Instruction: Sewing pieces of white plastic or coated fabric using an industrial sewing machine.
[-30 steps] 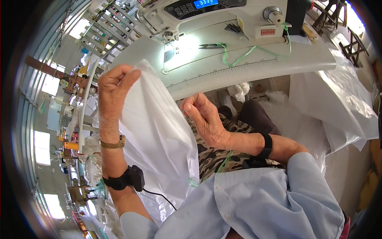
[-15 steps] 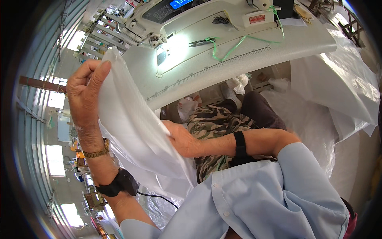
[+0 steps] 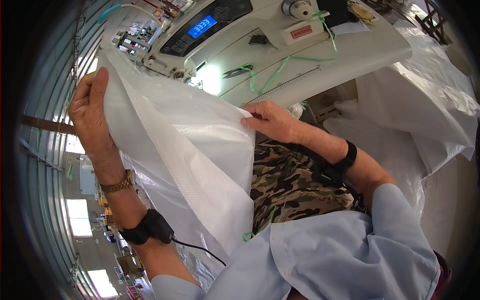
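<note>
A large white woven-plastic sheet spreads across my lap and up against the sewing machine's bed. High at its far left edge, my left hand pinches it between thumb and fingers. My right hand grips the sheet's right corner just in front of the table edge, thumb and fingers closed on it. A folded-over strip with a dotted weave runs diagonally between the two hands. The lower part of the sheet hangs down beside my left forearm.
The sewing machine has a lit blue display and a bright lamp by its needle area. Thread snips and green string lie on its table. More white plastic sheeting drapes at the right.
My right hand has moved up and to the right with the sheet's edge, spreading the sheet wide. My left hand has shifted slightly left. The sheet now covers the table's left part.
</note>
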Demonstrator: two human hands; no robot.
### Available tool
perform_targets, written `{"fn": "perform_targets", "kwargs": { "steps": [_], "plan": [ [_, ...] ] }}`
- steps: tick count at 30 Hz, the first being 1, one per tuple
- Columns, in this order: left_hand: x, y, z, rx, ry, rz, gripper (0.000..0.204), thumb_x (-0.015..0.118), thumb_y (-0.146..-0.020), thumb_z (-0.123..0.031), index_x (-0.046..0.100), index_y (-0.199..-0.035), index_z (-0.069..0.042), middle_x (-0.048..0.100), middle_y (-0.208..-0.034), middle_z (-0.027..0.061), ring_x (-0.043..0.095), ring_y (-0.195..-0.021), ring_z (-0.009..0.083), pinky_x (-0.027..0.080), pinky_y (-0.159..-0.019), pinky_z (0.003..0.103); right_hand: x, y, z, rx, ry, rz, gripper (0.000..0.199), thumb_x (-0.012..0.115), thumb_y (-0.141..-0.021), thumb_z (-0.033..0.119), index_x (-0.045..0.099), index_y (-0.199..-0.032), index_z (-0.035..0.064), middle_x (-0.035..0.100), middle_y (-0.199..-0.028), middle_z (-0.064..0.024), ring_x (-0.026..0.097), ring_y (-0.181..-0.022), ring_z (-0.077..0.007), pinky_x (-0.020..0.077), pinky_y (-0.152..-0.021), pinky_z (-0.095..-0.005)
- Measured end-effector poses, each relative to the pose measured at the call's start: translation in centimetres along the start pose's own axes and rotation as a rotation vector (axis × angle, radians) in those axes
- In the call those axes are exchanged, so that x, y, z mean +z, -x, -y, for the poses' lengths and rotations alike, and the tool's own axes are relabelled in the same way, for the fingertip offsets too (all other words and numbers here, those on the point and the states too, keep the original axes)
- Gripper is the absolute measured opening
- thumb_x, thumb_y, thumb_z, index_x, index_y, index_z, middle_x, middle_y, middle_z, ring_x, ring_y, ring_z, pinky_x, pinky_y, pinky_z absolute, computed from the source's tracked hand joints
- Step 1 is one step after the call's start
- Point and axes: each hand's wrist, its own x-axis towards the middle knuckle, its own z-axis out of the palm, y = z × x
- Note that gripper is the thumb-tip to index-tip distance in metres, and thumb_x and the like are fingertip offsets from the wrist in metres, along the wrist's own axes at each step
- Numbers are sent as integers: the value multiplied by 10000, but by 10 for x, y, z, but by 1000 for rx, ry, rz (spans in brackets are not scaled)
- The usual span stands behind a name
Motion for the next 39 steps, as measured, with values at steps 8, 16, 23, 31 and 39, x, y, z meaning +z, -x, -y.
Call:
{"fn": "perform_targets", "kwargs": {
  "steps": [8,16,23,31,39],
  "plan": [
    [55,-14,-3,90,-163,260,136,693,-911,-163,713,-935,-31,669,-775,-7,565,-667,21,466,-606,170,21,6,34,-347,88,-466,455,619,-939,228,454,-1309,21,652,-977,-137,636,-882,-215,514,-801,-349],
    [76,-9,-2,117,-124,431,106,668,-925,-128,708,-920,-30,653,-773,-36,560,-696,17,457,-641,170,9,0,24,-131,-136,-684,245,547,-874,50,541,-1112,-8,634,-861,-108,628,-768,-226,499,-736,-357],
    [83,-7,0,47,-77,459,117,665,-930,-134,700,-900,-26,642,-759,-40,535,-693,11,436,-631,174,15,-10,22,-322,33,-532,297,556,-866,51,539,-1159,4,661,-856,-123,645,-765,-251,507,-746,-353],
    [83,-11,14,147,-225,450,165,674,-918,-132,662,-830,7,600,-720,-45,484,-679,25,406,-622,201,-3,6,53,-702,530,-743,369,591,-867,60,558,-1233,28,577,-772,-65,587,-708,-171,460,-655,-313],
    [97,-11,24,124,-243,490,207,655,-920,-153,647,-812,24,590,-680,-24,481,-668,31,403,-606,220,39,19,109,-598,1027,-41,389,632,-895,370,611,-1022,3,443,-456,21,521,-435,-194,422,-517,-328]
  ]
}}
